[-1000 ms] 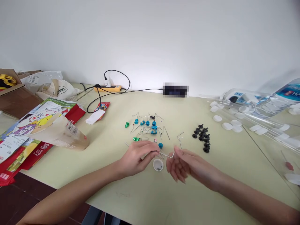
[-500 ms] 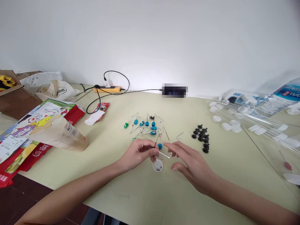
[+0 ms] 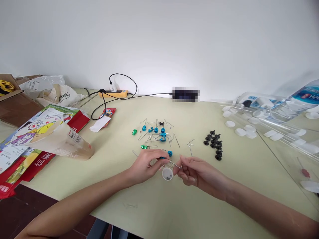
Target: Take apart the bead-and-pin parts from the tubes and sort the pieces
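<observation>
My left hand (image 3: 151,166) is closed, thumb and forefinger pinching a small blue metal fitting (image 3: 163,158) that they mostly hide. A thin bent hex key (image 3: 177,165) runs from those fingertips to my right hand (image 3: 193,170), which is closed with thumb and forefinger on its bent end. Whether the key's tip sits inside the fitting cannot be seen. Just below the fingertips is a small round white dish (image 3: 167,174) with tiny dark pieces in it. Another blue fitting (image 3: 169,153) lies right behind the hands.
Beyond my hands lie several blue fittings with thin wires (image 3: 162,135) and green fittings (image 3: 144,146). More hex keys (image 3: 191,146) and black plastic parts (image 3: 213,141) are to the right. White caps (image 3: 240,132) and clear tubes lie far right, a plastic cup (image 3: 72,146) left.
My right hand has moved in from the right and closed on the bent end of the hex key. The left hand's grip has turned slightly, bringing blue into view.
</observation>
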A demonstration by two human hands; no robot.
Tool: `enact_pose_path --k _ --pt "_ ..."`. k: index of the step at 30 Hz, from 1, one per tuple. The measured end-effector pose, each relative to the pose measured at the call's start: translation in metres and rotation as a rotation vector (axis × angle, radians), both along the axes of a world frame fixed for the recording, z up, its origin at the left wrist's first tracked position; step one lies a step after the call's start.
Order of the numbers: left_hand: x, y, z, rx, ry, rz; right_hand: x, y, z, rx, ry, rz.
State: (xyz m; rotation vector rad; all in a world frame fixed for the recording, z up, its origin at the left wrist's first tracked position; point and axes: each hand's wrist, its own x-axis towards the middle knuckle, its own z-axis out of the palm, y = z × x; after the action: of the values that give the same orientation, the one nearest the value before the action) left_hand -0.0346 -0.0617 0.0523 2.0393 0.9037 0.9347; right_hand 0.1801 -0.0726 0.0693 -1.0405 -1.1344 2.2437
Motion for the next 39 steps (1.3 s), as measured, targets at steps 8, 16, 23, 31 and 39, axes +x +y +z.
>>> enact_pose_path --k 8,16,23,31,39 --pt "0.003 0.000 -0.002 -0.388 -0.144 -0.053 0.002 -0.006 -0.010 1.258 -0.654 0.057" --pt "0.004 -0.001 0.002 -0.315 -0.171 -0.020 0.000 -0.001 0.000 0.754 -0.463 0.179" --pt "0.004 0.001 0.000 -0.436 -0.188 0.021 0.008 0.000 -0.016 1.622 -0.855 0.046" --pt "-0.003 0.002 0.005 -0.333 0.145 -0.134 0.030 0.038 -0.040 1.674 -1.031 -0.131" --pt "-0.003 0.003 0.008 -0.261 0.249 -0.165 0.028 0.042 -0.042 1.384 -0.894 -0.222"
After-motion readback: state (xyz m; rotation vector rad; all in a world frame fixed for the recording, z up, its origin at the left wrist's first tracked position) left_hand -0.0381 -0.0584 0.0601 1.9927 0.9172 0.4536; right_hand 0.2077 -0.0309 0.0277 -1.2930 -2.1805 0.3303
